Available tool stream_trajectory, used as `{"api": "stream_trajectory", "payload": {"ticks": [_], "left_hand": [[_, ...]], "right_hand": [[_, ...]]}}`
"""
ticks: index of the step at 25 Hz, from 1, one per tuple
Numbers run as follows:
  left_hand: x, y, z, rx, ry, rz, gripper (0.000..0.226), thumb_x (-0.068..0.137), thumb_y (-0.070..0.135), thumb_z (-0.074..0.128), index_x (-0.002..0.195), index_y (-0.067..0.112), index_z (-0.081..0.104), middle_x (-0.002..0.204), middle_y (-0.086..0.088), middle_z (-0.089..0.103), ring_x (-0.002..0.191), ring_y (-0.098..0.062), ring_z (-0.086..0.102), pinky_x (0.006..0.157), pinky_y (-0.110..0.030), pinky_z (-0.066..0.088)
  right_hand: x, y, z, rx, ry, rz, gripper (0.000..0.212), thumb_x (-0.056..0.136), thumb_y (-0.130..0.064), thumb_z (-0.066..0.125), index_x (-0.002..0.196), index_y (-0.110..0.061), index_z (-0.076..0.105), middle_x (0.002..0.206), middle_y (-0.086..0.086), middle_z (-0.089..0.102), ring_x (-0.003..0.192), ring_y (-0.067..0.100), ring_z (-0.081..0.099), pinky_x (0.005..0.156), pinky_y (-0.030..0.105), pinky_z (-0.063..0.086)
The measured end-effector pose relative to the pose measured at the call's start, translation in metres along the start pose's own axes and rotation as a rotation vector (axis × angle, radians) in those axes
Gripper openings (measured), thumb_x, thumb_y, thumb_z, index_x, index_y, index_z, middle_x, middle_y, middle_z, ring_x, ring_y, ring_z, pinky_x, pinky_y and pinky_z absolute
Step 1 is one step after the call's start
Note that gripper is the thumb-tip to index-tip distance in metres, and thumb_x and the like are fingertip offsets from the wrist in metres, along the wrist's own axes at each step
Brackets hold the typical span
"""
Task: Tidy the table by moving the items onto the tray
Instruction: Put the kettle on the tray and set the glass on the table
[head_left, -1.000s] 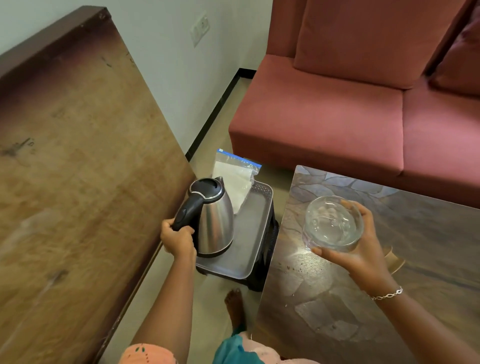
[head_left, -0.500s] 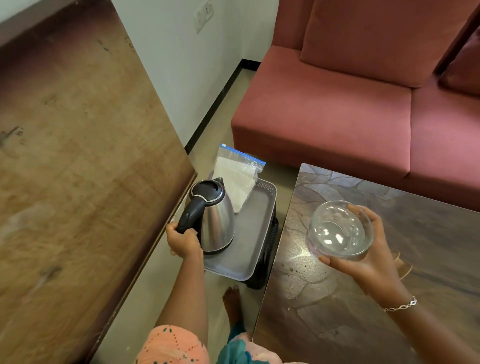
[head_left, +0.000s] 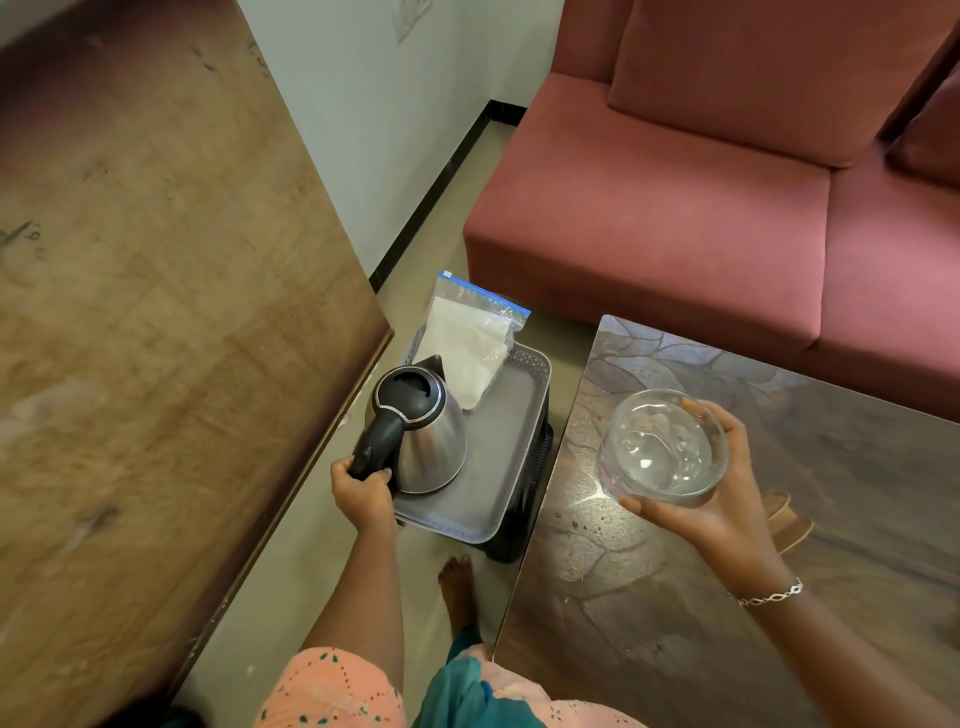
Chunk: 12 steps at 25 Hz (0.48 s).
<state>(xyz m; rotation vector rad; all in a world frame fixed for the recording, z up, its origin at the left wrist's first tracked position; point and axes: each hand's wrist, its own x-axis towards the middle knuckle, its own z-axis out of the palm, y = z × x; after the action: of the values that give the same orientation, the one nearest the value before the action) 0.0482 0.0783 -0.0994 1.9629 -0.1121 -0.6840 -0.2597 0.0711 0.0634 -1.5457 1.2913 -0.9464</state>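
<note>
A grey tray (head_left: 506, 457) sits on a black stool between two tables. On its near left part stands a steel kettle (head_left: 431, 447) with a black lid and handle. My left hand (head_left: 363, 491) grips the bottom of that handle. A zip bag of white powder (head_left: 467, 348) leans on the tray's far edge. My right hand (head_left: 711, 514) holds a clear glass bowl (head_left: 662, 449) from beneath and behind, above the left part of the dark stone-patterned table (head_left: 623, 597).
A large worn wooden table (head_left: 156, 312) fills the left. A red sofa (head_left: 675, 208) stands behind the tray and low table. The black stool (head_left: 524, 519) under the tray rests on the beige floor, and a bare foot (head_left: 457, 582) stands just in front of it.
The kettle stays on the tray with my left hand on its handle. My right hand keeps the glass bowl over the table, with hardly any shift.
</note>
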Motion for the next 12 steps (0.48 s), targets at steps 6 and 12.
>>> {"api": "stream_trajectory", "payload": {"ticks": [6,12], "left_hand": [[-0.008,-0.001,-0.006,0.083,-0.095,-0.066,0.040,0.075,-0.011,0.064,0.112,-0.002,0.050,0.117,-0.027,0.058,0.107,-0.042,0.056,0.093,-0.044,0.046],[-0.029,0.027,-0.014,0.071,-0.109,-0.144,0.071,0.072,-0.003,0.073,0.132,0.001,0.034,0.136,-0.025,0.041,0.118,-0.041,0.049,0.100,-0.044,0.041]], "right_hand": [[-0.006,-0.002,0.001,0.013,0.014,-0.007,0.097,0.041,-0.040,0.080,0.123,-0.021,0.032,0.116,-0.026,0.040,0.105,-0.020,0.044,0.084,-0.002,0.038],[-0.012,0.002,-0.005,0.029,0.021,-0.038,0.095,0.043,-0.030,0.085,0.122,-0.021,0.033,0.116,-0.023,0.041,0.105,-0.020,0.044,0.083,-0.003,0.038]]}}
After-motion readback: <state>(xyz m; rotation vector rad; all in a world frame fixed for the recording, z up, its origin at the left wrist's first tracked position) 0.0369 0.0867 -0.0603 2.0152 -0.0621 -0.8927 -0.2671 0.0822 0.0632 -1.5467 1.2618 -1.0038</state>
